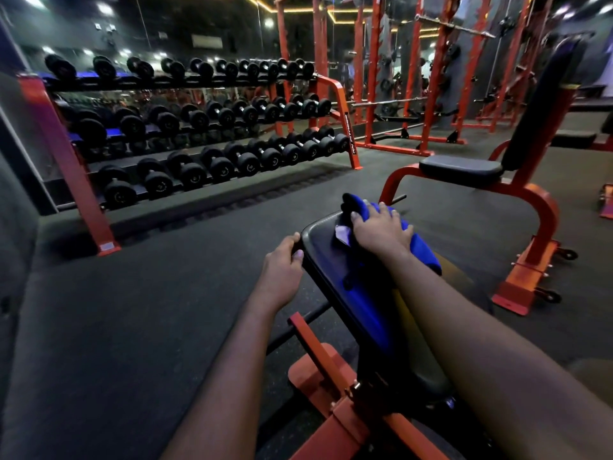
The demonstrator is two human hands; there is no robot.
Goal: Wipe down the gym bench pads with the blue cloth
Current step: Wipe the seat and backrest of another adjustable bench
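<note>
Dark rubber gym floor (132, 310), seen from the head camera. Right hand (381, 229), fingers spread, presses the blue cloth (421, 254) flat onto the far end of the black bench pad (335, 260); the cloth trails back along the pad beneath the forearm. Left hand (282, 270) curls its fingers round the pad's left edge. Beyond the pad stand a dumbbell rack (185, 137) to its left and a second bench (464, 167) to its right.
</note>
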